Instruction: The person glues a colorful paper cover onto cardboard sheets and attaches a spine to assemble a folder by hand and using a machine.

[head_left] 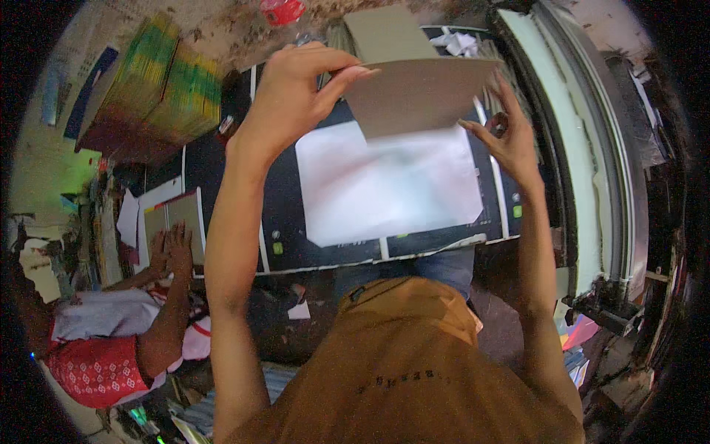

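A brown-grey cardboard sheet (421,96) is held tilted above the table. My left hand (296,89) pinches its upper left corner between thumb and fingers. At the right edge of the sheet is my right hand (514,140), its index finger by the upper corner and its thumb by the lower one. Below lies a white sheet (392,189) with a glossy look, blurred faint marks and cut corners, flat on the dark tabletop (325,255). The cardboard overlaps the white sheet's far edge in this view. Behind it stands a stack of similar boards (388,33).
Crumpled white paper (458,44) sits at the back. Along the right runs a long pale machine bed or rail (569,148). Tall stacks of green-yellow bundles (159,89) stand at far left. A co-worker in red (100,366) presses hands on a board (188,214) at left.
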`<state>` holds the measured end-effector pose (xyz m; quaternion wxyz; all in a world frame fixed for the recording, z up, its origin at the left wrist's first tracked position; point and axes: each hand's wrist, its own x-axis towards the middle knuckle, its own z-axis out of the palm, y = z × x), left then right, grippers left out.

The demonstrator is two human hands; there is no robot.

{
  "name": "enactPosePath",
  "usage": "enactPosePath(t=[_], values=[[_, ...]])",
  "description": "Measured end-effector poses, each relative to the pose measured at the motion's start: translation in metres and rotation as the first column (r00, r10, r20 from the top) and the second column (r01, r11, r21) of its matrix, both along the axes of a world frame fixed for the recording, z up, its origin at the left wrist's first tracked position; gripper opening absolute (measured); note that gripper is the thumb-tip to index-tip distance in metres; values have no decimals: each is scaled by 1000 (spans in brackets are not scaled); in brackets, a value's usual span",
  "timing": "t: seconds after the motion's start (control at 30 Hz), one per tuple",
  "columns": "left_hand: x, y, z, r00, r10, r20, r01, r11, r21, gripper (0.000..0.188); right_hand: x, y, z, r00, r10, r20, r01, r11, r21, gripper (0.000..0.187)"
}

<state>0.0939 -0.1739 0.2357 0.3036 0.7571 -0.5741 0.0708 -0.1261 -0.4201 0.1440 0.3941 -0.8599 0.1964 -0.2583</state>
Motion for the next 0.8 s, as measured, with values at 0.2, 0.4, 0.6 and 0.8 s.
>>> enactPosePath(t=[0.2, 0.4, 0.6, 0.8], values=[[-46, 69, -84, 560, -45, -827, -166, 972, -165, 40, -18, 48, -17, 933, 332, -141, -207, 812, 547, 25], [-61, 116, -199, 417, 355, -837, -422, 891, 167, 33, 16, 98, -76, 945, 243, -220, -70, 806, 588, 46], [-50, 136, -232, 466, 597, -653, -491, 788, 371, 39, 36, 121, -123, 899, 138, -416, -47, 974, 223, 56], [-47, 135, -230, 494, 660, -566, -506, 748, 430, 40, 42, 125, -129, 878, 144, -456, -46, 975, 219, 58]])
